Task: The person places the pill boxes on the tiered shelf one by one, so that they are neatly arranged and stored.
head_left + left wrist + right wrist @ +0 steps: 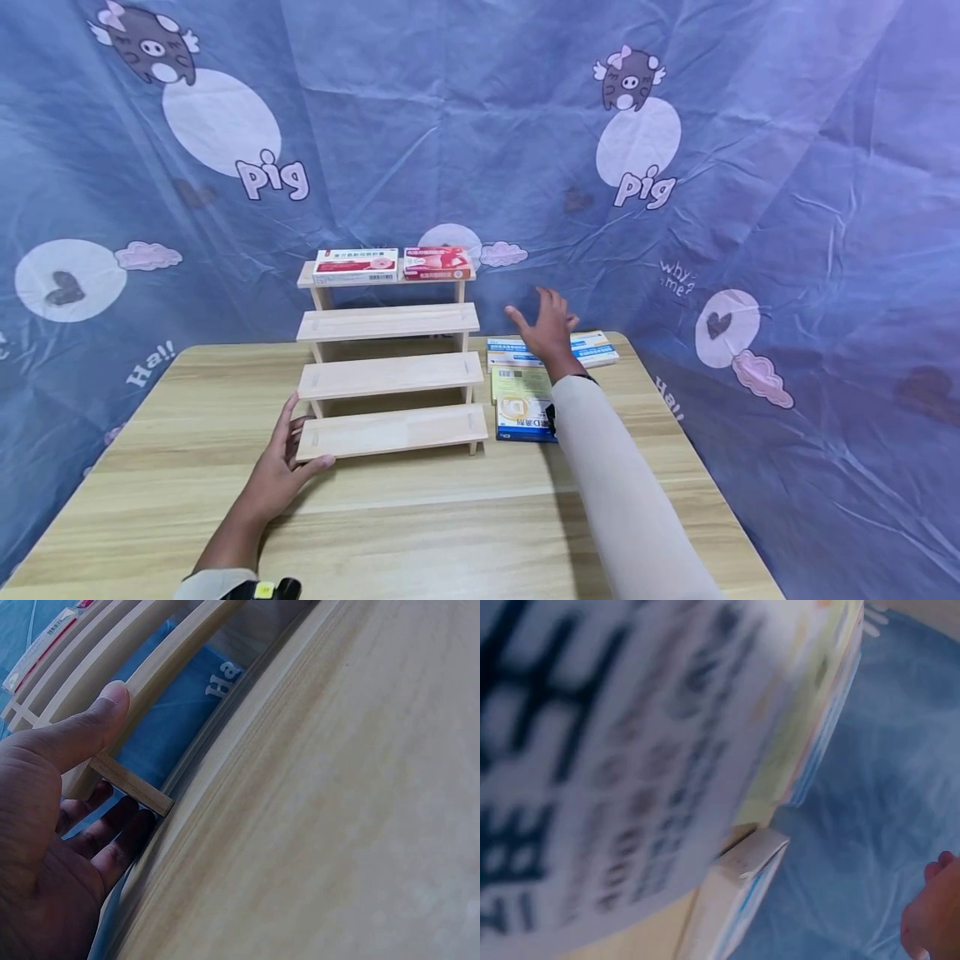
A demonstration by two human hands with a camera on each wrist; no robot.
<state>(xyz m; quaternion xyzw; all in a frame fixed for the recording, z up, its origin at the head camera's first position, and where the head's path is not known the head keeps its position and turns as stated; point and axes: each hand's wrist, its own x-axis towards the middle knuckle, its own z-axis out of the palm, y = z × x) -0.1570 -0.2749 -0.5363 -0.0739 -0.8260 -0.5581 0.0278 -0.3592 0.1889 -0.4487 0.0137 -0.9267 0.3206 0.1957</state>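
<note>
The left hand [277, 471] hooks thumb and fingers round the left end of the wooden step rack's [393, 375] lowest tread [390, 431]. The right hand [551, 329] holds nothing — fingers spread, hanging over the white-and-blue medicine carton [596, 350] right of the rack. Good handling probably calls for a light brace, no push, and a pinch across the carton's narrow width. Its long axis runs left to right, like the 4 treads; 2 red-and-white boxes [356, 265] lie lengthwise on top.
</note>
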